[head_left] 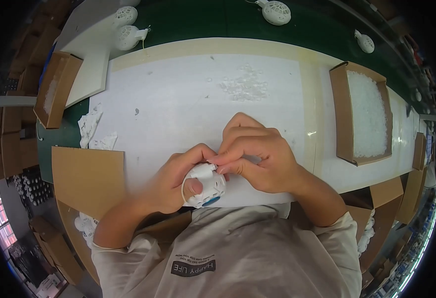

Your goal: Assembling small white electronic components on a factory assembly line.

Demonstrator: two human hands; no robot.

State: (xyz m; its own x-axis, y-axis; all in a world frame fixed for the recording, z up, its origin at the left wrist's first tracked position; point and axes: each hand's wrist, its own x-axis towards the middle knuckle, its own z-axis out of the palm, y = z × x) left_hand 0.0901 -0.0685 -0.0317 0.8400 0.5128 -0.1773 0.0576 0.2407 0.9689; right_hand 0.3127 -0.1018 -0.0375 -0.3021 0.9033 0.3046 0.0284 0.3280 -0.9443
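Observation:
My left hand [177, 180] is wrapped round a small white mini fan [212, 185] close to my body, its thumb across the slotted casing. The fan has a blue patch low on its side, and a thin white cord loops along its left. At the fan's top end, my right hand [262, 156] has thumb and forefinger pinched together. What sits between those fingertips is too small and too covered to make out. Beyond both hands, a loose scatter of small clear plastic pieces [246, 85] lies on the white table top [178, 94].
An open cardboard box [346, 116] of clear pieces stands at the right; a smaller carton [68, 89] is at the far left. Crumpled white wrapping [90, 125] lies near a cardboard flap [89, 174]. Several white fans [276, 13] rest on the green surface [193, 20] at the back.

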